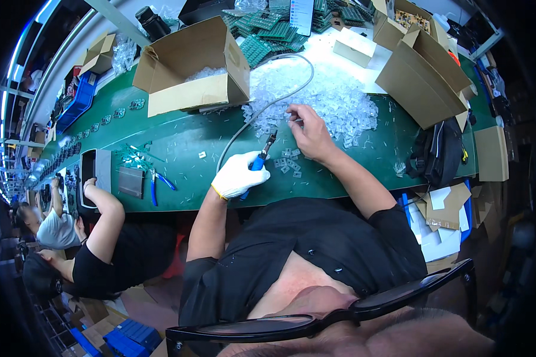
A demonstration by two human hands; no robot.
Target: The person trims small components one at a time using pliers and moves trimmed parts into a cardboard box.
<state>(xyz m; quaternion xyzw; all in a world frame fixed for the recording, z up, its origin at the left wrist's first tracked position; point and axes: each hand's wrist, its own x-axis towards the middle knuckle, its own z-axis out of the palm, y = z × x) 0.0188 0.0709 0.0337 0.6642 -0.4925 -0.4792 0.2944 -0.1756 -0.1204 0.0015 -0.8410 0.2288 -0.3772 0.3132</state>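
My left hand [239, 177], in a white glove, is wrapped round the blue handle of a pair of powered nippers [268, 149], whose dark metal jaws point up and away. A grey hose [233, 140] loops from beside this hand to the far side. My bare right hand [311, 135] is closed, thumb and forefinger pinched just beyond the jaws; what they hold is too small to make out. Right behind it spreads a heap of clear plastic pieces [339, 98]. Several loose clear pieces [288, 163] lie on the green tabletop [351, 175] between my hands.
An open cardboard box [190, 89] stands behind my left hand, another [423, 77] at the far right. Green circuit boards [268, 35] are stacked at the back. Blue-handled pliers [155, 187] and a black bag [438, 152] lie to either side. A co-worker [107, 238] sits at left.
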